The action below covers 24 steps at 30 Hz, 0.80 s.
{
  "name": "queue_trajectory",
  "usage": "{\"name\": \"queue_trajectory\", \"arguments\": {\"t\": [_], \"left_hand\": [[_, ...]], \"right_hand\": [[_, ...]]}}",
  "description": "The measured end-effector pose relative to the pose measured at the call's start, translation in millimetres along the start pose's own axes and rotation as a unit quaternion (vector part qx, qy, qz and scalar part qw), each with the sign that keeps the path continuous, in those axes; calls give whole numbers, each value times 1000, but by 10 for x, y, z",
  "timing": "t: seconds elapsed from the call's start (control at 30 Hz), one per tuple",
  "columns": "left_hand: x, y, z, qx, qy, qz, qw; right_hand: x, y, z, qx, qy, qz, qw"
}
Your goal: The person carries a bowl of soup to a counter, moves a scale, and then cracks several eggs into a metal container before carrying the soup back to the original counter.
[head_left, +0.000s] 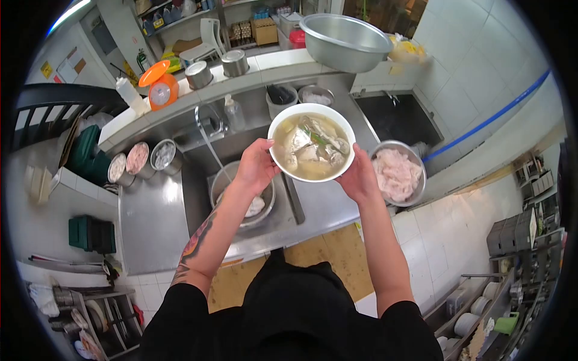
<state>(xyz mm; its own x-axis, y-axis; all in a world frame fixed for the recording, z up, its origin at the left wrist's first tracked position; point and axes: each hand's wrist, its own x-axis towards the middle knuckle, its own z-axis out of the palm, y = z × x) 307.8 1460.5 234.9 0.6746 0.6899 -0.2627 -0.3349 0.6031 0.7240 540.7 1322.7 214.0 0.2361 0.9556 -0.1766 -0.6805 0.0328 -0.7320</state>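
Between my two hands, over the steel counter, is a white bowl (310, 107) of soup. Pale broth, fish pieces (301, 139) and a green garnish (319, 139) show inside it. My left hand (257, 167) grips the bowl's left side, thumb near the rim. On the opposite side, my right hand (359, 179) supports it, with its fingers partly hidden beneath. Close to the right hand stands a metal bowl (423, 180) of pale pink raw pieces (395, 174). Below my left forearm, a steel basin (272, 207) in the sink holds whitish pieces.
A running-water-like tap (200, 117) arcs over the sink. Three steel containers (171, 166) stand at the counter's left. Behind, a ledge (268, 65) carries an orange scale (161, 93), two cans and a large metal basin (346, 51). A dark sink (398, 123) lies at right.
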Motion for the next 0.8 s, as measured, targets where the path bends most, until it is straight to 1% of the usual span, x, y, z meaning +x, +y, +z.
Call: {"name": "queue_trajectory", "arguments": {"t": [0.1,0.17,0.23,0.33,0.43,0.5,0.57,0.8], "left_hand": [[525,341,-191,-4,4,19,1000],[806,524,-274,-2,9,21,1000],[1123,673,-341,0,14,24,1000],[1647,838,-578,-21,13,43,999],[2114,967,-715,-24,31,57,998],[2423,1048,-802,-49,43,65,996],[2680,1123,-877,-53,56,70,995],[3358,1229,-1149,-59,97,77,991]], "right_hand": [[703,-11,191,-1,0,0,1000],[1085,-72,326,-31,27,11,999],[1520,-104,277,-41,12,10,999],[2142,-153,298,-77,52,19,996],[2702,-245,276,-103,56,33,993],[3065,-282,239,-103,47,29,993],[3466,-273,121,-136,39,52,989],[4263,-226,32,-118,33,93,988]]}}
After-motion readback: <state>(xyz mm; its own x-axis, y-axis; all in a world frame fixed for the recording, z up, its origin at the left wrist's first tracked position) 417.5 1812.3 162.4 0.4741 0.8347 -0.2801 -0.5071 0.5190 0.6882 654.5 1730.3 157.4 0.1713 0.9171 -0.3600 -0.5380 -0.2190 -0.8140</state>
